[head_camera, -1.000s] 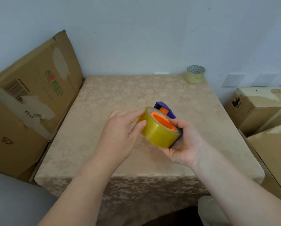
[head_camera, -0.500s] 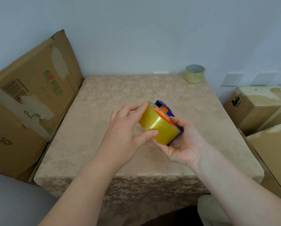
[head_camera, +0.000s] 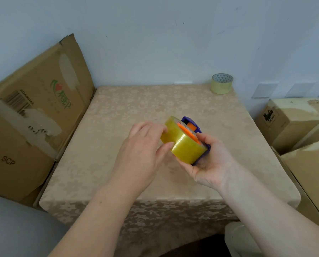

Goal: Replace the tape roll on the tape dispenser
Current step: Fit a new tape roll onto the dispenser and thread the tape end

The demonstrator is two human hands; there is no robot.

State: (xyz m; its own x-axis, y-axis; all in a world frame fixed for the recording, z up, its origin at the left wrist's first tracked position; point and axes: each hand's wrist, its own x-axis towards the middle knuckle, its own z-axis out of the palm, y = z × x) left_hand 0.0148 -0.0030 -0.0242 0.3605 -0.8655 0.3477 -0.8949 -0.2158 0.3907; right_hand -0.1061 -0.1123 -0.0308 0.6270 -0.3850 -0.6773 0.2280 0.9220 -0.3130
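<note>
While the right hand (head_camera: 208,160) holds the blue tape dispenser (head_camera: 194,127) tight above the middle of the table (head_camera: 118,108), the left hand (head_camera: 142,151) pinches the yellow tape roll (head_camera: 184,147). Push it straight on, slowly, so it sits flat.

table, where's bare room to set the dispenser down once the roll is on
Most of the table is bare: the whole left half beside the leaning cardboard box, and the middle back along the wall. The only thing on it is the pale tape roll at the far right corner. The near middle lies under both hands.
</note>
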